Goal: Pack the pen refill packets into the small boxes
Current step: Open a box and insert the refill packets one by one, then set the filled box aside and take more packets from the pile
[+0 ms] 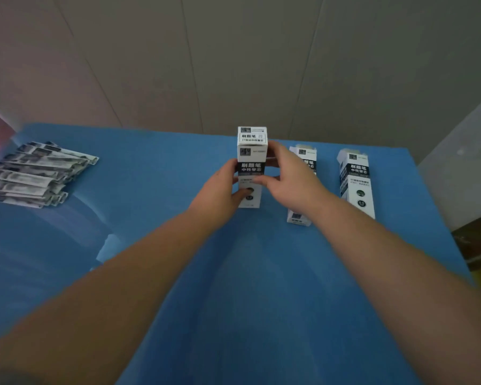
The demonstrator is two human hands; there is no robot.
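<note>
A tall white-and-black small box stands upright on the blue table, its top flap shut. My left hand grips its lower left side, thumb across the front. My right hand holds its right side with fingers curled round the middle. Two more small boxes stand to the right: one partly hidden behind my right hand, another further right; both tops look open. A fanned pile of several pen refill packets lies at the far left of the table.
The blue table runs to a far edge near the grey panelled wall. Its right edge drops off beside a pale surface and dark clutter at lower right.
</note>
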